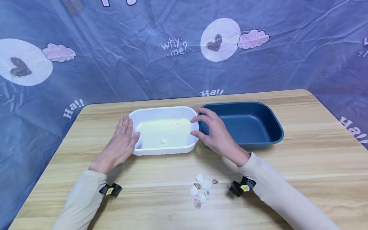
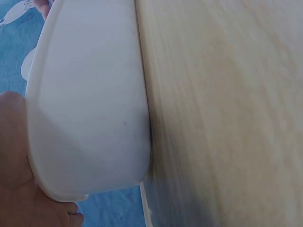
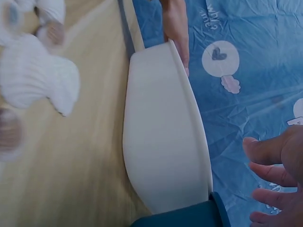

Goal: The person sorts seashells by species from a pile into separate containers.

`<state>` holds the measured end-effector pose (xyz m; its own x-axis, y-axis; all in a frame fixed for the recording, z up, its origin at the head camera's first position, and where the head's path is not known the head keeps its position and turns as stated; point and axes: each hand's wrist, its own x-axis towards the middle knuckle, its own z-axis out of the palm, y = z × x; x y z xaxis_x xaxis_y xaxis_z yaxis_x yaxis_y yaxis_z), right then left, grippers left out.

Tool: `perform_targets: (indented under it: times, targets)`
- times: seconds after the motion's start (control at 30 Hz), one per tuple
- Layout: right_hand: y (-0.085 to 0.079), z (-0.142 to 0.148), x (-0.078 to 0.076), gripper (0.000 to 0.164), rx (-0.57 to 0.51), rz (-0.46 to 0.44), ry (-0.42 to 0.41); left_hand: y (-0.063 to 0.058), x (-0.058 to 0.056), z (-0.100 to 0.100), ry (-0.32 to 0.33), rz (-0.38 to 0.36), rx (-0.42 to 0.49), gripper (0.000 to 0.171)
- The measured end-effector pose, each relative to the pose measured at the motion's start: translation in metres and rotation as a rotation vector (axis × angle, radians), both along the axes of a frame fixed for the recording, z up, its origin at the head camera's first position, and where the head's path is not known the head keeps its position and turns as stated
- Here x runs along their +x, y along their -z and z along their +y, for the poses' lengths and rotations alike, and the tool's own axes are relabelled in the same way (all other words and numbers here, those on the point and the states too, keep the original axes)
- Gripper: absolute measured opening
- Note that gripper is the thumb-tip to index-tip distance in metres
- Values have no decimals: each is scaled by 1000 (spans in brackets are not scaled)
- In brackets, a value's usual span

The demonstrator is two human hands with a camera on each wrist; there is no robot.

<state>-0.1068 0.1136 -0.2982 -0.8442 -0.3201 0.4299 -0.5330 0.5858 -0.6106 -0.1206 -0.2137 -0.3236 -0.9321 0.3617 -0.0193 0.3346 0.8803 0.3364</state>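
Observation:
A white tray with rounded corners sits on the table, with one seashell toward its back right and another seashell near its front. My left hand rests against the tray's left end, fingers straight and thumb over the rim. In the left wrist view, the hand lies along the rim of the white tray. Over the tray's right end hovers my right hand, its fingers spread and gently bent. The right wrist view shows nothing between that hand's fingers, which stand apart from the white tray.
Right of the white tray stands a dark blue basin, its left end close against the tray and partly behind my right hand. Several loose seashells lie on the wooden table in front. A blue printed cloth hangs behind.

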Motion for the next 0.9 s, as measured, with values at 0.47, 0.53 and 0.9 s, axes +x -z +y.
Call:
perform_targets:
  times: [0.47, 0.53, 0.9]
  targets:
    - [2, 16, 34, 32, -4, 11, -12, -1, -1, 0, -1, -3, 1, 71]
    - [2, 17, 38, 31, -2, 20, -19, -1, -1, 1, -1, -3, -1, 71]
    - [14, 24, 56, 30, -21, 56, -55, -2, 0, 1, 4, 0, -3, 72]
